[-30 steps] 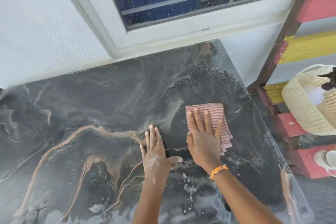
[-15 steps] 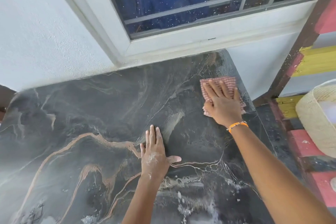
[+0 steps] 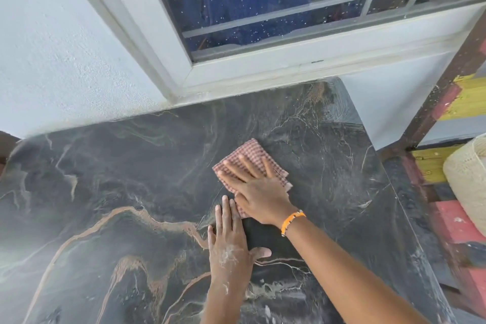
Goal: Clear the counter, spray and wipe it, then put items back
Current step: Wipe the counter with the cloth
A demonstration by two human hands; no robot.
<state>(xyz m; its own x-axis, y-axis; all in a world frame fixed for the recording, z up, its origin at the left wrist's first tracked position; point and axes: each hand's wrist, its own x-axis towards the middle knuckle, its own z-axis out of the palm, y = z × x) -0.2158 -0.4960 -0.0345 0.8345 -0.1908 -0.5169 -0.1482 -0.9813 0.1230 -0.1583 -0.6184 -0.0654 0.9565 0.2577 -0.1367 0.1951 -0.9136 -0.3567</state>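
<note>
Here the right hand (image 3: 259, 188) lies flat, fingers spread, pressing the checked cloth (image 3: 251, 163) onto the tabletop (image 3: 126, 166), just beyond the left hand (image 3: 230, 247), itself flat with straight fingers beside the cloth. The cloth could bunch and skip patches if pressure slackens.

Both forearms are bare — no sleeves show. The right hand (image 3: 259, 193) wears an orange beaded bracelet (image 3: 292, 221) at the wrist; white residue streaks the left hand (image 3: 230, 250).
</note>
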